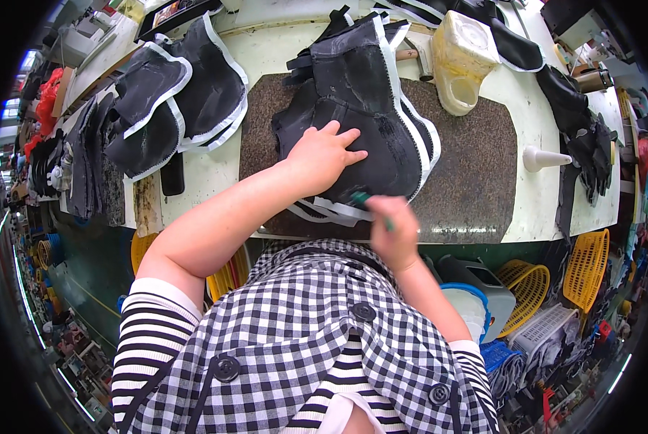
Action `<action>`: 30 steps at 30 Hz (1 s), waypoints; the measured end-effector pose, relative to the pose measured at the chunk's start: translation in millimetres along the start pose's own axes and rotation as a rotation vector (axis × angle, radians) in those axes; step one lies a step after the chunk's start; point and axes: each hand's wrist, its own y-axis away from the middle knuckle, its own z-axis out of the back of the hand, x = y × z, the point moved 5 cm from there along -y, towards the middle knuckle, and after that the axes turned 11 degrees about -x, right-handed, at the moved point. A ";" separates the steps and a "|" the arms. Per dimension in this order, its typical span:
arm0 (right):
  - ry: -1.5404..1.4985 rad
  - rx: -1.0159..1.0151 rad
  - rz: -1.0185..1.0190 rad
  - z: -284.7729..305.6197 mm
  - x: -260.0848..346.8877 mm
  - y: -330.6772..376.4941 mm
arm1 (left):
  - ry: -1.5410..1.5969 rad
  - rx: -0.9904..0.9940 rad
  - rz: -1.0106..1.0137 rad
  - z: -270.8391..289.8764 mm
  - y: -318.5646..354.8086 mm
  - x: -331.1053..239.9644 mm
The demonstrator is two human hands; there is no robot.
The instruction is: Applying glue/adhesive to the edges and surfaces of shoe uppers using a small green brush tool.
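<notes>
Black leather piece (382, 153) with a white edge lies on a stack of similar pieces, on the dark mat (475, 166) at the near side of the bench (541, 206). Left hand (322, 159) rests flat on it, fingers spread apart. Right hand (396, 230) is blurred; its fingers appear clamped on a green tool (360, 197), near the lower edge. Tool tip contact: cannot tell. Judgement: press firmly beside the worked area, use short, even strokes, avoid catching the white edge. Beyond the stack: hammer (423, 61), stained yellowish container (468, 47); white cone (544, 159) to the right.
</notes>
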 end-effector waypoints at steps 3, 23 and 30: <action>0.230 -0.254 0.031 42.4 -50.4 -20.8 | 0.031 -0.023 0.009 -0.7 4.1 -0.4; -0.078 0.045 0.024 1.2 -79.1 -115.1 | 0.045 -0.098 0.020 -4.0 4.1 -1.7; -0.178 0.040 -0.091 22.0 -30.3 -5.1 | 0.114 -0.186 0.065 -5.7 10.8 5.1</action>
